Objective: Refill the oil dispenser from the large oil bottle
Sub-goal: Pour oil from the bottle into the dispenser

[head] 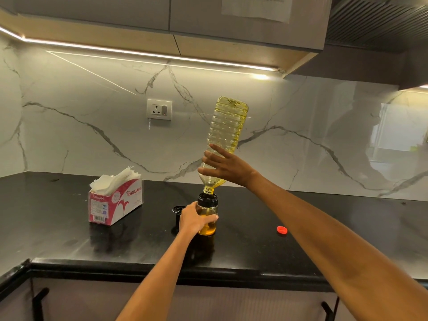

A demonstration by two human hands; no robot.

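The right arm reaches up and forward from the lower right, and the right hand (225, 166) wraps its grip round the shoulder of the large oil bottle (225, 133), fingers spread across the near side and thumb beneath. The left arm comes in low from the bottom centre; the left hand (194, 220) grips the oil dispenser (207, 214) round its glass body, thumb across the front.

The large oil bottle is upended, its long axis steep and leaning a little to the right, base high against the marble wall and mouth pointing straight down at the oil dispenser's open top. The mouth sits at or just inside the black collar; I cannot tell whether it touches the rim. The bottle is clear ribbed plastic, yellow with oil along its whole visible length.

The oil dispenser stands upright on the black tabletop (324, 228), directly below the bottle. It is a small clear jar with a black collar and amber oil in its lower part.

Just left of the dispenser, partly hidden by the left hand, stands a black lid part (177, 210). Farther left of the dispenser is a pink and white tissue box (115, 205). Well to the dispenser's right lies a red cap (282, 230).
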